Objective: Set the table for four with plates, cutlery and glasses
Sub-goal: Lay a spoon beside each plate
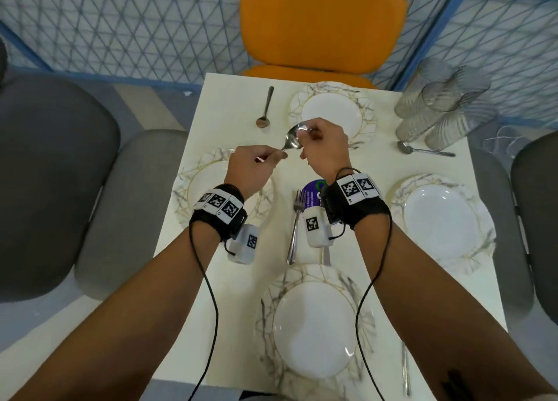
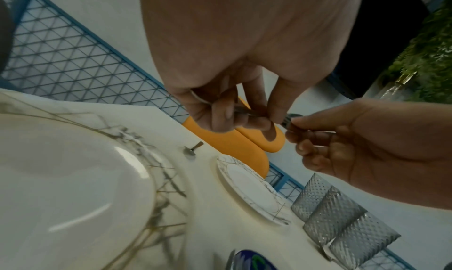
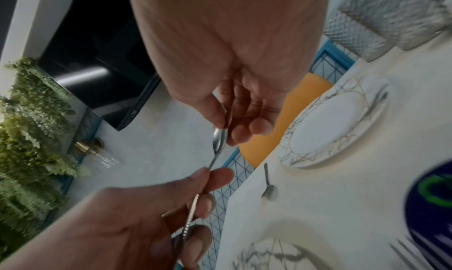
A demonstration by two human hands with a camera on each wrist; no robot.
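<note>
A steel spoon (image 1: 292, 140) is held in the air above the middle of the white table (image 1: 229, 98). My left hand (image 1: 276, 156) pinches its handle, and my right hand (image 1: 303, 134) pinches the bowl end. In the right wrist view the spoon (image 3: 218, 140) runs from my right hand (image 3: 227, 127) down into the left hand (image 3: 208, 179). Marbled plates lie at the far (image 1: 367, 122), left (image 1: 184, 189), right (image 1: 483, 234) and near (image 1: 271, 304) sides. One spoon (image 1: 265, 110) lies left of the far plate and another (image 1: 422, 150) lies by the glasses (image 1: 444, 104).
Forks (image 1: 295, 219) and a purple packet (image 1: 314, 189) lie at the table's centre, partly under my right wrist. A thin piece of cutlery (image 1: 406, 370) lies right of the near plate. An orange chair (image 1: 320, 23) stands at the far side, with grey chairs (image 1: 54, 174) at left and right.
</note>
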